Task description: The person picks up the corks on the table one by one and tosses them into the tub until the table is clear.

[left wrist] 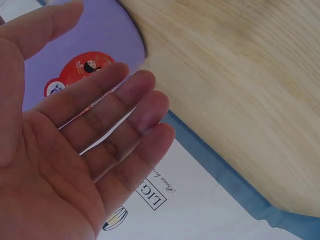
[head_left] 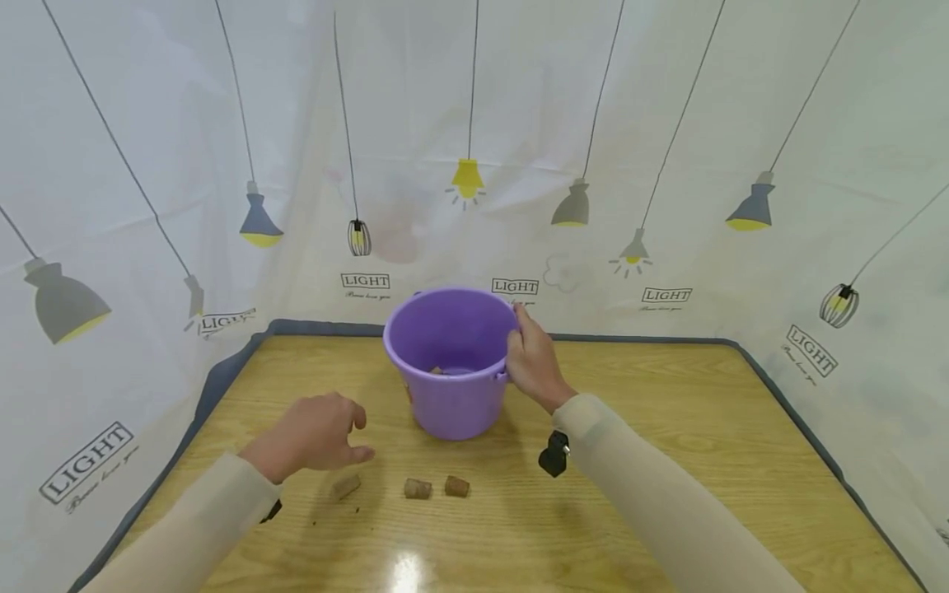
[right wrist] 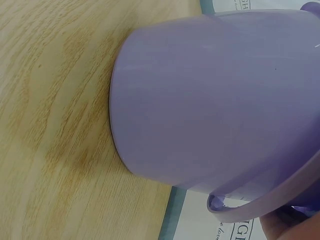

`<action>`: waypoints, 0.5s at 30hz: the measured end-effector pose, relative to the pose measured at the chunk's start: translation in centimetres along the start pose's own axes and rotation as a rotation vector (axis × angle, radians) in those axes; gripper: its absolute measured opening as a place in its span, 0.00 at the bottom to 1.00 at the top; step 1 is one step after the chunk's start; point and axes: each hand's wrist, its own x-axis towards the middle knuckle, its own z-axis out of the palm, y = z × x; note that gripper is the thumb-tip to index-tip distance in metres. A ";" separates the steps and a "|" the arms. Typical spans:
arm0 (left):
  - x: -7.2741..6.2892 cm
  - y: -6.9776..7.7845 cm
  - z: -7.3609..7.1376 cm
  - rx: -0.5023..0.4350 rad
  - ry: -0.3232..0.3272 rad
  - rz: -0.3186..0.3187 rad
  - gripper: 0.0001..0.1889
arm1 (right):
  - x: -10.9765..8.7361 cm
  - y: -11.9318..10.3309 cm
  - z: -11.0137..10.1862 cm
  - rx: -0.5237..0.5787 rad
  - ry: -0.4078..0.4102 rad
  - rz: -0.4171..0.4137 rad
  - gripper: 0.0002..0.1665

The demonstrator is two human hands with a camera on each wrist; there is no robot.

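Note:
A purple bucket [head_left: 460,403] stands upright at the middle of the wooden table. At its right side my right hand [head_left: 535,362] grips the rim near the handle joint; the right wrist view shows part of that hand [right wrist: 287,226] beside the curved handle [right wrist: 280,197]. A small tan piece [head_left: 435,371] is partly visible inside the bucket. To the left, my left hand [head_left: 315,432] hovers with nothing in it, its fingers [left wrist: 125,130] loosely extended. Below it on the table lies a cork [head_left: 345,486], with a second cork [head_left: 418,488] and a darker cork [head_left: 456,486] to the right.
Several dark crumbs [head_left: 357,510] dot the wooden table [head_left: 667,461] near the corks. A white cloth printed with lamps [head_left: 415,123] surrounds the table at the back and sides, with a dark blue edge [head_left: 630,338]. A red sticker [left wrist: 82,70] marks the bucket's left side.

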 end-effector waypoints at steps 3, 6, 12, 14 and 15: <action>-0.1 0.0 0.3 -0.013 -0.029 -0.020 0.23 | 0.0 -0.1 0.0 -0.001 -0.005 0.006 0.36; -0.1 -0.1 0.8 -0.028 -0.068 -0.046 0.24 | 0.0 -0.2 0.0 -0.014 -0.003 0.009 0.35; -0.1 -0.3 1.8 -0.027 -0.081 -0.069 0.21 | -0.1 -0.2 0.0 -0.058 0.015 -0.006 0.35; -0.2 -0.2 2.0 -0.023 -0.082 -0.073 0.21 | 0.0 -0.2 -0.1 -0.049 0.011 -0.004 0.36; -0.3 -0.2 2.1 -0.022 -0.083 -0.073 0.20 | 0.0 -0.2 -0.1 -0.035 0.006 -0.001 0.36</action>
